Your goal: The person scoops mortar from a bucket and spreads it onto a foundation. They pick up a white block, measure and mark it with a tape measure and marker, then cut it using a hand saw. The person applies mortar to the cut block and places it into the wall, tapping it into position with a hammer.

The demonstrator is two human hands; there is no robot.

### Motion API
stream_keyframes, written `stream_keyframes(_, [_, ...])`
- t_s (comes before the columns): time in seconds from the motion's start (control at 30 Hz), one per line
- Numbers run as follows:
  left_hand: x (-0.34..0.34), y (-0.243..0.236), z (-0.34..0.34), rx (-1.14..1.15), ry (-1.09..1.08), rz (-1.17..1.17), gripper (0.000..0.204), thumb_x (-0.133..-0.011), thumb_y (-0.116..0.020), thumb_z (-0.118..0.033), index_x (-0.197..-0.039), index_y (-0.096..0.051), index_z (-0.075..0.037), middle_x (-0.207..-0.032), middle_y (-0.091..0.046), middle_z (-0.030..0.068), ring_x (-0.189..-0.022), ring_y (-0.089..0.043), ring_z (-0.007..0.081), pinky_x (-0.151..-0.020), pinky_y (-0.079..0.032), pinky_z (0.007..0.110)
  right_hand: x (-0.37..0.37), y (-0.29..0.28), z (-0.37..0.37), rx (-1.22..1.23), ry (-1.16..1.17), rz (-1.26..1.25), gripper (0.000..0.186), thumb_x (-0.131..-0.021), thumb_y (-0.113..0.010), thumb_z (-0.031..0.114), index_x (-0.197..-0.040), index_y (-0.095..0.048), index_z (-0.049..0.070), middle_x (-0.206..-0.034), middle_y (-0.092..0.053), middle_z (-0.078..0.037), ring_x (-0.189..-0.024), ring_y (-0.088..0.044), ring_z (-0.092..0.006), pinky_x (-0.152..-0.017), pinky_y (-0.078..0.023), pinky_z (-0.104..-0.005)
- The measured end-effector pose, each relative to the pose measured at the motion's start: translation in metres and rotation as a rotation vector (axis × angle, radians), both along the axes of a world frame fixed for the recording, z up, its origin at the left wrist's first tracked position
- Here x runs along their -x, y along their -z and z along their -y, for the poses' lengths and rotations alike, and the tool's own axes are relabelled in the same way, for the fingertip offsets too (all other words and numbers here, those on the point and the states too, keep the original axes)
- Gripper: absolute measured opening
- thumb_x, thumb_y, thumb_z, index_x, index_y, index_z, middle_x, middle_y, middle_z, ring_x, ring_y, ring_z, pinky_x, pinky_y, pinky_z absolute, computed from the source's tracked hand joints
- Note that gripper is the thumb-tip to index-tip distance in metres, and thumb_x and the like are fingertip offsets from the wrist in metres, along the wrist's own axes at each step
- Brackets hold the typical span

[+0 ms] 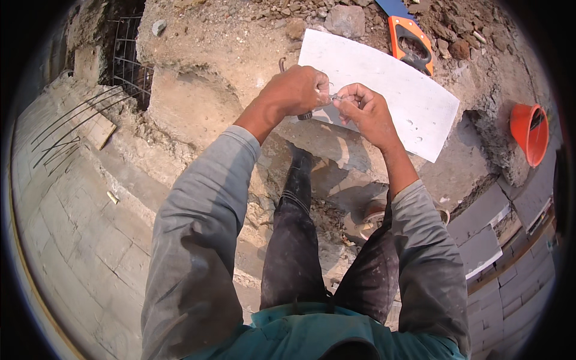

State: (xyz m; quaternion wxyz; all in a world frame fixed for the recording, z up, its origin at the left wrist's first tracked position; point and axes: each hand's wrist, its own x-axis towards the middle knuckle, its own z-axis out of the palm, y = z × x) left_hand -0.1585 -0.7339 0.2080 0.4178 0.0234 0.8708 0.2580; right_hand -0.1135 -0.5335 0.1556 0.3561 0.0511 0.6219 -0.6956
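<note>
The piece (335,97) is small and greyish; it is pinched between the fingertips of left hand (300,90) and right hand (371,114), its exact shape too small to tell; the tool (305,116) is dark and slim, its middle hidden by the left hand; a curved end shows above this hand, a thicker black end below; the tool stands slightly tilted, just beside the left edge of a white, flat board.

The board (384,84) is white, the bucket (521,127) orange, the sleeves (201,192) grey. The saw (401,25) has a blue blade (393,7) and an orange and black handle (397,37).
</note>
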Motion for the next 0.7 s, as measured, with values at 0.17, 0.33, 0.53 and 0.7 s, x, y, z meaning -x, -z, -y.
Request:
stream_keyframes(0.17, [0.067,0.041,0.077,-0.001,0.042,-0.058,0.023,-0.096,-0.062,-0.025,-0.082,-0.069,-0.008,-0.071,-0.063,0.0039,-0.063,-0.056,0.0134,-0.063,-0.047,0.033,0.055,0.03,-0.041,-0.279,0.44,0.021,0.019,-0.091,-0.067,0.019,-0.099,-0.069,0.002,-0.084,-0.068,-0.006,-0.066,-0.061,-0.0108,-0.061,-0.051,-0.0255])
stream_keyframes(0.33, [0.102,0.078,0.081,0.004,0.221,-0.238,0.026,-0.096,-0.06,-0.024,-0.079,-0.069,-0.007,-0.067,-0.064,0.0015,-0.063,-0.056,0.0124,-0.063,-0.045,0.03,0.072,0.033,-0.046,-0.55,0.227,-0.094,0.019,-0.093,-0.067,0.019,-0.107,-0.068,0.006,-0.082,-0.066,-0.002,-0.066,-0.059,-0.0088,-0.061,-0.049,-0.0235])
stream_keyframes(0.53, [0.125,0.1,0.071,-0.024,0.186,-0.131,0.024,-0.092,-0.062,-0.023,-0.074,-0.068,-0.008,-0.068,-0.064,0.0059,-0.063,-0.057,0.0182,-0.062,-0.046,0.037,0.075,0.063,-0.061,-0.676,0.154,-0.278,0.021,-0.094,-0.066,0.023,-0.106,-0.069,0.006,-0.077,-0.063,0.0,-0.063,-0.056,-0.0067,-0.057,-0.047,-0.0224])
stream_keyframes(0.7, [0.129,0.093,0.068,-0.106,0.161,-0.057,0.02,-0.085,-0.065,-0.02,-0.068,-0.066,-0.009,-0.065,-0.063,0.0055,-0.059,-0.055,0.0172,-0.059,-0.044,0.036,0.079,0.052,-0.057,-0.649,0.212,-0.116,0.022,-0.092,-0.066,0.022,-0.106,-0.071,0.006,-0.079,-0.068,-0.002,-0.063,-0.059,-0.0078,-0.061,-0.049,-0.0241])
